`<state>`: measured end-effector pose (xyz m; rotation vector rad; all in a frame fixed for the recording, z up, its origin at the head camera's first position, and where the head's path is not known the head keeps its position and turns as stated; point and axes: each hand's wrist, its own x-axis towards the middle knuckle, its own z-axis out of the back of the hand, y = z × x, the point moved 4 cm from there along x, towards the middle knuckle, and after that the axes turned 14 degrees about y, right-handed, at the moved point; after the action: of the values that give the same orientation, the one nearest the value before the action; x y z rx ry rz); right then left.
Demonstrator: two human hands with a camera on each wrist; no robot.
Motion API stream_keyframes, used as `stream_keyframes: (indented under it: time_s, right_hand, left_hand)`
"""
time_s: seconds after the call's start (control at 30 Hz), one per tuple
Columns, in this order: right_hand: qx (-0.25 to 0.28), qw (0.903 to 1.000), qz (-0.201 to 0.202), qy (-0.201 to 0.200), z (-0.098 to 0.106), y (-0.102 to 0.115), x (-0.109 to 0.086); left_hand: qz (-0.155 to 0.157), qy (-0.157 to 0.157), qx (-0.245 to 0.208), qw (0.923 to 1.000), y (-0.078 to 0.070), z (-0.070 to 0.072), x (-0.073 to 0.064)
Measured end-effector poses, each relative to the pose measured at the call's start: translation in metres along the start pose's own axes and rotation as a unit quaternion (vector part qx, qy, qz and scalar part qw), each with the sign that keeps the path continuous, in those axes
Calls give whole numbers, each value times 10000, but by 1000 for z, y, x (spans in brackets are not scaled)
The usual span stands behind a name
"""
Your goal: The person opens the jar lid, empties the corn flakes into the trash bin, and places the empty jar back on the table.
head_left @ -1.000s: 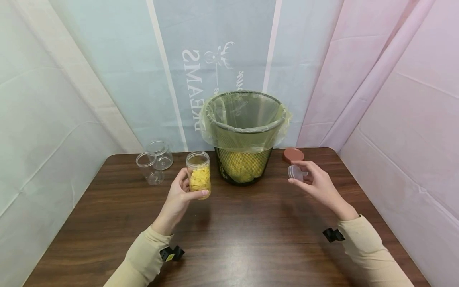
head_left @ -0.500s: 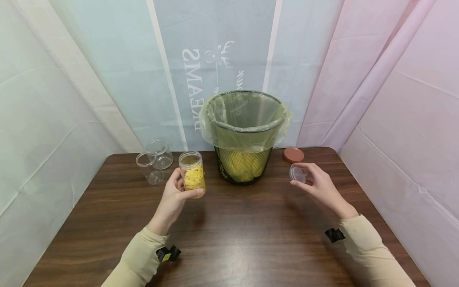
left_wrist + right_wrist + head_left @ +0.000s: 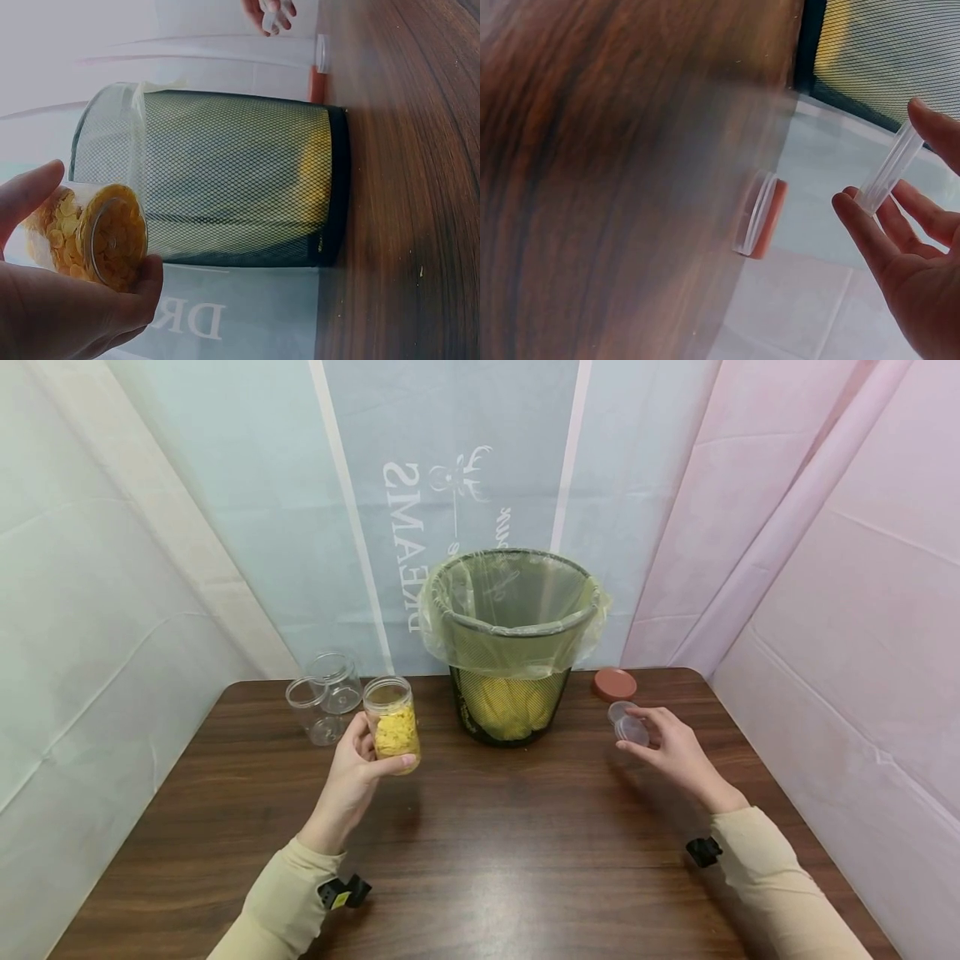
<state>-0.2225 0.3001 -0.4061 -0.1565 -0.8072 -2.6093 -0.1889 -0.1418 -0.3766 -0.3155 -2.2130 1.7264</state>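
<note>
My left hand (image 3: 351,777) grips a clear screw-top jar (image 3: 393,735) partly filled with yellow flakes, its open mouth upward, above the table. The left wrist view shows flakes through the jar's base (image 3: 115,238), beside the fingers. Over on the right, my right hand (image 3: 677,755) pinches a clear round lid (image 3: 635,732) by its edge, clear of the tabletop. Behind that lid, another clear lid (image 3: 756,214) lies on the table in front of a reddish-brown lid (image 3: 615,684).
A black mesh bin (image 3: 510,702) with a yellowish liner (image 3: 517,652) stands at the table's back centre. Two clear jars without lids, one narrow (image 3: 307,714) and one wide (image 3: 341,685), stand at back left. Fabric walls (image 3: 262,510) enclose the table (image 3: 480,852).
My left hand has shifted left with the jar, away from the bin. My right hand has moved slightly right and turned its lid; the clear lid behind it shows more plainly.
</note>
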Motion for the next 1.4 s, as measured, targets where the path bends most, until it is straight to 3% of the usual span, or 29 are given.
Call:
stream_keyframes:
  time_s: [0.67,1.4]
  right_hand:
    - [-387,9956,-523,667,-9,-26,1]
    - [-776,9901,-719,926,-12,-43,3]
  left_hand:
    - [-97,-139,23,9999,-5,10,-7]
    - [-285,-121,139,9994,-11,14,-12]
